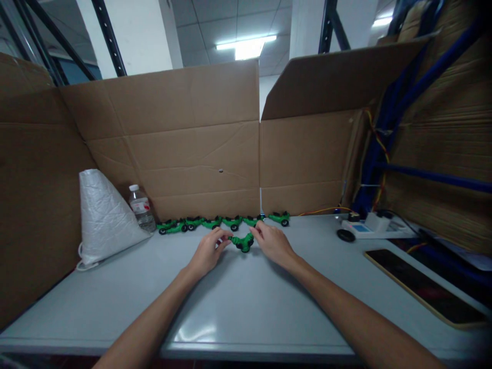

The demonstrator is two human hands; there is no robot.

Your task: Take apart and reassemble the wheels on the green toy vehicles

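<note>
Between my two hands, just above the table, is a small green toy car with black parts. The fingertips of my left hand are pinched at its left end. At its right end, my right hand has its thumb and fingers closed on it. Behind my hands, several similar green toy cars with black wheels stand in a row along the cardboard, among them one at the right end and one near the middle. My right fingers partly cover another car in that row.
A grey-white table is walled by cardboard. To the left stand a silvery padded bag and a water bottle. On the right are a power strip, a black disc, a dark-screened phone and a blue rack post.
</note>
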